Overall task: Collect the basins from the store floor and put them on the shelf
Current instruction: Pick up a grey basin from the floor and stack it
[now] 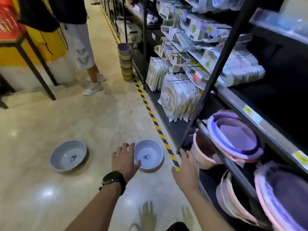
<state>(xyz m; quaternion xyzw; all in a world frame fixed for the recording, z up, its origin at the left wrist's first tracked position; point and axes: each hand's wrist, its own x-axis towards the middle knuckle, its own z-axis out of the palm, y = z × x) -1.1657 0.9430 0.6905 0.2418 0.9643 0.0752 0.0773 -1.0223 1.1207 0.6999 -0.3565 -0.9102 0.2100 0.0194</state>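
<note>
Two pale grey-blue basins lie upright on the shiny store floor. One basin (68, 155) sits to the left, apart from my hands. The nearer basin (148, 155) has a label inside and lies beside the striped floor tape. My left hand (124, 161), with a black watch on the wrist, is stretched out with spread fingers over that basin's left rim and holds nothing. My right hand (187, 170) is open, fingers straight, between that basin and the black shelf (231, 165). Purple and pink basins (235, 135) stand tilted on the shelf's lower levels.
Yellow-black tape (150, 114) runs along the shelf's foot. A stack of small tubs (125, 61) stands on the floor further down the aisle. A person in white shoes (92, 88) stands at the left by a black-framed table (40, 67). Packaged goods fill the upper shelves.
</note>
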